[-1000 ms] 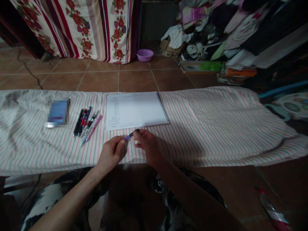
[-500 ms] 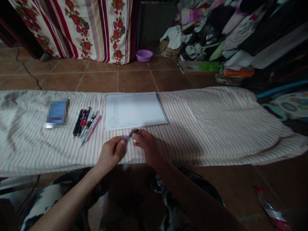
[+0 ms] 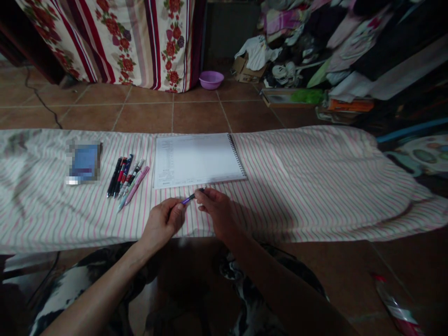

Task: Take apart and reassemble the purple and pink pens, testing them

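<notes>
Between my two hands is a slim purple pen (image 3: 186, 200) with a dark end. My left hand (image 3: 164, 218) is closed around its purple part. The fingers of my right hand (image 3: 216, 205) pinch the dark end, so its tip is partly hidden. Just beyond my hands lies a spiral-bound notebook (image 3: 201, 156), open at a mostly blank white page with printing along its left and lower edges. To the left of the notebook several pens (image 3: 128, 179) lie side by side in a loose group, a pink one nearest it.
A striped cloth (image 3: 308, 182) covers the long surface before me. At its left lies a blurred-out blue rectangular item (image 3: 84, 162). On the tiled floor beyond stands a purple basin (image 3: 211, 81), beside a cardboard box (image 3: 247, 72) and piled clothes. A bottle (image 3: 397, 305) lies at lower right.
My right hand has shifted slightly right along the pen's dark end, with its fingers drawn closer together. My left hand keeps its hold. The whole view has moved a little.
</notes>
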`<state>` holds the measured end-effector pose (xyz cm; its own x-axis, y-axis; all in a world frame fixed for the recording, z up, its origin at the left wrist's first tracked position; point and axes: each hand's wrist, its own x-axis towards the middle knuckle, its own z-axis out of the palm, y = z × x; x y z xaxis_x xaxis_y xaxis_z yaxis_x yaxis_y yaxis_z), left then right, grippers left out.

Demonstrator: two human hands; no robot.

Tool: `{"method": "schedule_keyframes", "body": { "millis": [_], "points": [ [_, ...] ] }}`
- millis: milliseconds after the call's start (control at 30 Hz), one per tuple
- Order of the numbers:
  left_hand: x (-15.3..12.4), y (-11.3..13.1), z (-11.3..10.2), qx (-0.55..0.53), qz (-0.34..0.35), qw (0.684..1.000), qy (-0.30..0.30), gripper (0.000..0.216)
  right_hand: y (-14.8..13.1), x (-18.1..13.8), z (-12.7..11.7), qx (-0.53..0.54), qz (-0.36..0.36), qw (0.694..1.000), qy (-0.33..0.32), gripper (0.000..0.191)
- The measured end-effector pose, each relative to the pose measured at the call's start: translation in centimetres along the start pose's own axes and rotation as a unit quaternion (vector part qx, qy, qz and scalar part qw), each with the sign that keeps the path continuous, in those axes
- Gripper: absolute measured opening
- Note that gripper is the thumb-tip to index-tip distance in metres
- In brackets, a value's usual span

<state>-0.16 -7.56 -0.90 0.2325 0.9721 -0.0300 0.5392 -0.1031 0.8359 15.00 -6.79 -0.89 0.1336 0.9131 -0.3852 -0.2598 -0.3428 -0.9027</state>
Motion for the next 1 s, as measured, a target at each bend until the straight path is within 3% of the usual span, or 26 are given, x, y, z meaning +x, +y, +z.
{"method": "schedule_keyframes", "body": {
  "millis": [300, 600, 867, 1000],
  "points": [
    [-0.1, 0.0, -0.1, -0.005, 0.003, 1.0, 0.0, 0.028, -0.7, -0.6, 0.3, 0.056, 0.027, 0.998, -0.025, 0.024],
    [0.1, 0.0, -0.1, 0.005, 0.006, 1.0, 0.0, 0.028, 0.3, 0.0, 0.1, 0.027, 0.015, 0.999, -0.015, 0.025],
    [-0.1, -0.4, 0.4, -0.098, -0.044, 0.994, -0.024, 0.031, -0.3, -0.4, 0.1, 0.049, 0.018, 0.999, -0.008, 0.021],
    [-0.1, -0.3, 0.3, -0.07, -0.028, 0.997, -0.018, 0.029, -0.4, -0.6, 0.2, 0.068, 0.024, 0.997, -0.024, 0.02]
  ]
}}
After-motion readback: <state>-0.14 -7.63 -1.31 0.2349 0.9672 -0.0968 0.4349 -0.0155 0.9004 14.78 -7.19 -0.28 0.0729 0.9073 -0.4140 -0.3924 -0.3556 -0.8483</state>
